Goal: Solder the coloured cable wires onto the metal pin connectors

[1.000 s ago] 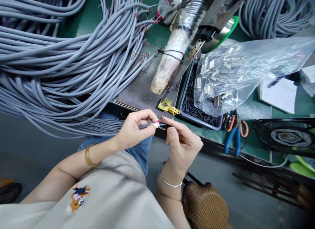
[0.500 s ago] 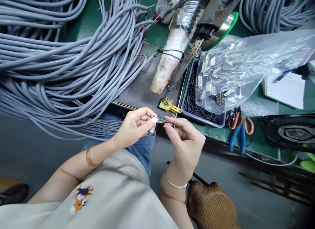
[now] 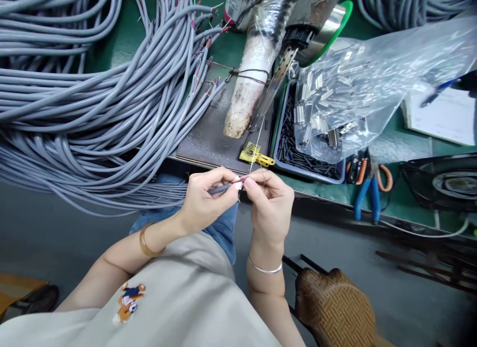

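My left hand (image 3: 210,195) is closed around the end of a grey cable (image 3: 219,189), just off the table's front edge. A red wire (image 3: 241,180) shows between the two hands at the stripped end. My right hand (image 3: 271,203) pinches the wires with thumb and forefinger, close to the left fingertips. A thin pale strand (image 3: 257,145) runs down to the right fingers from the tool tip above; I cannot tell whether they hold it. The other coloured wires are mostly hidden by the fingers.
Many grey cables (image 3: 93,98) fill the left side. A wrapped white tube (image 3: 242,93) and a yellow cutter (image 3: 264,159) lie ahead. On the right are a tray of black sleeves (image 3: 288,158), a bag of metal connectors (image 3: 335,98), blue-handled pliers (image 3: 367,195) and a fan (image 3: 443,183).
My right hand has moved left, closer to the left hand. The spread coloured wires are now mostly covered, and the grey cable shows in my left hand. The view has shifted slightly.
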Demonstrator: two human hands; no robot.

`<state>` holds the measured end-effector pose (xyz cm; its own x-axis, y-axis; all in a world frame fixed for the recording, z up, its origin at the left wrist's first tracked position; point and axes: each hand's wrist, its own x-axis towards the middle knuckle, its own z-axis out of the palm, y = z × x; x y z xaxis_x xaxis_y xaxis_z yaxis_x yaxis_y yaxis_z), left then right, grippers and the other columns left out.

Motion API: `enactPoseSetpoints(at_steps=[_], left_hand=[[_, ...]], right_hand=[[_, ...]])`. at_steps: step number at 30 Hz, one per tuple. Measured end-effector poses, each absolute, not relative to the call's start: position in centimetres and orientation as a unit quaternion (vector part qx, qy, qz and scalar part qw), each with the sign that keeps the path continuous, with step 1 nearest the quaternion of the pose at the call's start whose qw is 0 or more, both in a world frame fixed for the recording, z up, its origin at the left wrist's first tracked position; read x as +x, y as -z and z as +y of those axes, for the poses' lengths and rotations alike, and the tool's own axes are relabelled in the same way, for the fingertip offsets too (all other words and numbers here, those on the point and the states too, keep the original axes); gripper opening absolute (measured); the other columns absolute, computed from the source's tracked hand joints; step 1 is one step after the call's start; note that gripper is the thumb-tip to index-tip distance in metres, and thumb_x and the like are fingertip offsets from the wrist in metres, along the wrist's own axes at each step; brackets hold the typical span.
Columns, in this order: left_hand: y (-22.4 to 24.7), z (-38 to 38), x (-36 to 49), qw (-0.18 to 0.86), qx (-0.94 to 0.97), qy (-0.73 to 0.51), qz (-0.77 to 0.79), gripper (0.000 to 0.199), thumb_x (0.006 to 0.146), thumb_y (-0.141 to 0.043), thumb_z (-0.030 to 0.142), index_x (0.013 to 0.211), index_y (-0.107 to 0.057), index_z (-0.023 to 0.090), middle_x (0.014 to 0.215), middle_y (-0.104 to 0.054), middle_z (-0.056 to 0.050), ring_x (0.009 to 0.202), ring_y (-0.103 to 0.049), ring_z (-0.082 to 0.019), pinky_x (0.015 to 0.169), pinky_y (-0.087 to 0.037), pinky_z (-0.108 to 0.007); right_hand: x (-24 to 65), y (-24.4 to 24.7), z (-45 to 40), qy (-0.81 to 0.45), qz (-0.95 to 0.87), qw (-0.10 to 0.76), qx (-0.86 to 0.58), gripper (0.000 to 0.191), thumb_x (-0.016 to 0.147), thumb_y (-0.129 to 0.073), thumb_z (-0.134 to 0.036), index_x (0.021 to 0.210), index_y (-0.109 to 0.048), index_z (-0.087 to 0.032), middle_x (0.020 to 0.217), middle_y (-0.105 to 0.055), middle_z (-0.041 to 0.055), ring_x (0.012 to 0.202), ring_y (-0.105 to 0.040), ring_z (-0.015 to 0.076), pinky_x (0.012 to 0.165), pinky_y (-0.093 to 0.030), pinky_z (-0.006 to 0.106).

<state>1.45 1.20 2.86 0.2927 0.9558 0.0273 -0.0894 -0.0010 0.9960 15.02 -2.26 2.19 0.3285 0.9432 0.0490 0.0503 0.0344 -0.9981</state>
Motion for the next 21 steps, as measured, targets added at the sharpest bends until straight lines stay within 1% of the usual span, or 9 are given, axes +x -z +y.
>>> enactPoseSetpoints(at_steps=[2,4,7,8,10,12,14,17,21], left_hand=[[-3.2,1.2,1.6,0.595,0.544,-0.448,0.387,0.008,0.079,-0.071,0.021,0.077,-0.067,0.014,0.062,-0.06,0.002,0.051,-0.047,-0.005,0.047,-0.037,-0.016],[-3.6,1.5,1.6,0.623,0.526,-0.448,0.367,0.01,0.079,-0.071,0.021,0.075,-0.065,0.014,0.063,-0.06,0.002,0.053,-0.048,-0.006,0.05,-0.04,-0.016],[-3.6,2.0,1.4,0.674,0.477,-0.441,0.352,0.017,0.078,-0.075,0.024,0.073,-0.062,0.015,0.06,-0.057,0.003,0.051,-0.048,-0.006,0.049,-0.04,-0.017],[-3.5,2.2,1.2,0.69,0.458,-0.436,0.351,0.02,0.078,-0.076,0.026,0.073,-0.061,0.015,0.058,-0.056,0.004,0.05,-0.046,-0.005,0.049,-0.039,-0.017],[-3.2,2.5,0.9,0.72,0.424,-0.426,0.347,0.024,0.077,-0.079,0.029,0.073,-0.059,0.016,0.056,-0.055,0.004,0.048,-0.045,-0.005,0.048,-0.039,-0.017],[-2.9,2.7,0.7,0.739,0.401,-0.418,0.342,0.028,0.076,-0.082,0.03,0.072,-0.058,0.016,0.055,-0.056,0.005,0.048,-0.045,-0.005,0.049,-0.038,-0.017],[-2.8,2.7,0.6,0.749,0.393,-0.411,0.341,0.029,0.076,-0.083,0.032,0.072,-0.059,0.016,0.056,-0.056,0.004,0.05,-0.047,-0.005,0.05,-0.038,-0.017],[-2.8,2.7,0.6,0.759,0.384,-0.399,0.342,0.031,0.076,-0.083,0.036,0.072,-0.059,0.016,0.057,-0.057,0.003,0.05,-0.048,-0.006,0.049,-0.036,-0.018],[-2.9,2.9,0.7,0.784,0.363,-0.37,0.343,0.037,0.071,-0.087,0.04,0.072,-0.06,0.015,0.054,-0.055,0.004,0.046,-0.042,-0.004,0.044,-0.029,-0.017]], right_hand=[[15.0,-2.0,-2.0,-0.417,-0.406,0.599,-0.551,0.019,0.083,-0.077,-0.038,0.076,-0.071,-0.021,0.069,-0.065,-0.0018,0.056,-0.052,0.0078,0.052,-0.043,0.021],[15.3,-2.1,-1.7,-0.421,-0.388,0.617,-0.54,0.027,0.084,-0.076,-0.042,0.072,-0.065,-0.02,0.064,-0.058,-0.0045,0.048,-0.04,0.0047,0.046,-0.036,0.02],[16.2,-2.4,-1.6,-0.36,-0.38,0.641,-0.562,0.031,0.088,-0.071,-0.046,0.073,-0.063,-0.021,0.062,-0.054,-0.0065,0.042,-0.026,0.0022,0.04,-0.025,0.019],[16.5,-2.5,-1.7,-0.332,-0.382,0.642,-0.576,0.029,0.089,-0.071,-0.046,0.075,-0.066,-0.021,0.062,-0.056,-0.0058,0.041,-0.027,0.0024,0.04,-0.025,0.02],[16.8,-2.8,-2.0,-0.292,-0.399,0.622,-0.608,0.023,0.088,-0.074,-0.042,0.079,-0.072,-0.021,0.065,-0.063,-0.0028,0.045,-0.042,0.0049,0.044,-0.033,0.021],[16.8,-2.9,-2.3,-0.277,-0.427,0.594,-0.622,0.017,0.088,-0.075,-0.038,0.082,-0.077,-0.022,0.07,-0.069,-0.0001,0.056,-0.056,0.0089,0.052,-0.044,0.022],[16.5,-3.0,-2.4,-0.28,-0.457,0.577,-0.616,0.012,0.089,-0.074,-0.034,0.085,-0.079,-0.024,0.077,-0.073,0.0011,0.065,-0.064,0.0114,0.058,-0.05,0.024],[16.0,-2.9,-2.3,-0.295,-0.482,0.555,-0.61,0.01,0.089,-0.074,-0.032,0.09,-0.081,-0.025,0.083,-0.075,0.0023,0.07,-0.066,0.0131,0.058,-0.051,0.025],[15.9,-2.8,-2.2,-0.301,-0.507,0.532,-0.608,0.009,0.087,-0.076,-0.032,0.09,-0.081,-0.024,0.083,-0.073,0.0034,0.072,-0.064,0.0142,0.055,-0.046,0.026]])
